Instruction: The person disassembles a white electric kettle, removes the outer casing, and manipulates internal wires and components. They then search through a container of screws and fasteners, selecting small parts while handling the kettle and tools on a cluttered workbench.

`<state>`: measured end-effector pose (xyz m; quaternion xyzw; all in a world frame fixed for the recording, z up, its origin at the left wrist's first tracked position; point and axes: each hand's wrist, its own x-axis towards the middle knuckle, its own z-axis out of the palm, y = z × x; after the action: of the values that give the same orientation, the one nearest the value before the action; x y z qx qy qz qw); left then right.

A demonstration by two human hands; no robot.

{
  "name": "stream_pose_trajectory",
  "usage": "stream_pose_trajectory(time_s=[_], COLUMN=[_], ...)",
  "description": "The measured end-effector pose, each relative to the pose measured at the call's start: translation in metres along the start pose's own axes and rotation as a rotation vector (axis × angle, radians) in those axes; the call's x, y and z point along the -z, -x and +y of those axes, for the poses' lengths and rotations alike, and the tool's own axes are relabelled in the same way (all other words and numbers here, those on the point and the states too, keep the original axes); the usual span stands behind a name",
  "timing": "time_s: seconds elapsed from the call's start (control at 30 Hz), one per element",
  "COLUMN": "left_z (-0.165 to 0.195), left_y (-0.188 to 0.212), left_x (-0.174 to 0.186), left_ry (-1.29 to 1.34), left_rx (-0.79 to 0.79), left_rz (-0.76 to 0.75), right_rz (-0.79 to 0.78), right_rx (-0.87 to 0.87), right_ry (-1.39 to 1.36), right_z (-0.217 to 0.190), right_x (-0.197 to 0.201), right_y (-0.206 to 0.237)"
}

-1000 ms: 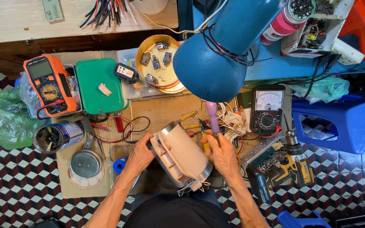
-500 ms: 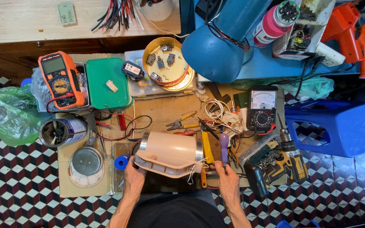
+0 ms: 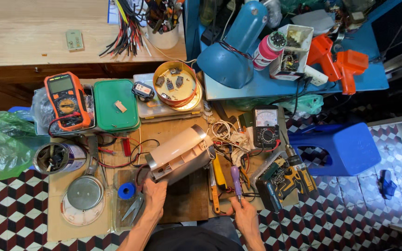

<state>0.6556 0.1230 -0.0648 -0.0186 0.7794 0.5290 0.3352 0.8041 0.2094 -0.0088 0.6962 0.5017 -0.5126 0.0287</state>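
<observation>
While the left hand (image 3: 153,197) gripped the beige appliance shell (image 3: 180,154) at its open end — lying tilted on the wooden board (image 3: 187,197) — the right hand (image 3: 244,214) pinched a purple-handled screwdriver (image 3: 236,179) upright, kept handy beside it.

An orange handheld multimeter (image 3: 66,101) with a grey rectangular screen at its top lies at ten o'clock. A black analogue meter (image 3: 266,125) with a pale dial window sits at two o'clock. A small black gadget with a light label (image 3: 142,89) rests at eleven o'clock. A pink-and-white labelled spray can (image 3: 267,50) lies at one o'clock.
</observation>
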Motion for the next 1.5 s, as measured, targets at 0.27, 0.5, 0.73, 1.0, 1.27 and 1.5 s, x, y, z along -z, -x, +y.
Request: stream_pose_trajectory(time_s=[0.27, 0.5, 0.73, 1.0, 1.27, 1.5], left_z=[0.07, 0.051, -0.026, 0.186, 0.233, 0.219], left_y=[0.124, 0.379, 0.409, 0.432, 0.348, 0.308], left_x=[-0.123, -0.067, -0.118, -0.391, -0.626, -0.506], left_ry=[0.113, 0.063, -0.187, -0.456, -0.503, -0.482], left_rx=[0.197, 0.286, 0.133, -0.315, -0.59, -0.71], left_rz=[-0.025, -0.079, -0.377, -0.079, -0.195, -0.12], right_rz=[0.07, -0.015, -0.173, -0.161, -0.109, -0.094], right_rx=[0.429, 0.958, 1.067, 1.232, 1.338, 1.113], right_ry=[0.539, 0.267, 0.322, 0.357, 0.411, 0.475], right_z=[-0.046, 0.018, 0.047, -0.009, -0.053, -0.068], right_x=[0.118, 0.28, 0.292, 0.551, 0.678, 0.572], right_y=[-0.004, 0.152, 0.07, -0.105, -0.22, -0.116])
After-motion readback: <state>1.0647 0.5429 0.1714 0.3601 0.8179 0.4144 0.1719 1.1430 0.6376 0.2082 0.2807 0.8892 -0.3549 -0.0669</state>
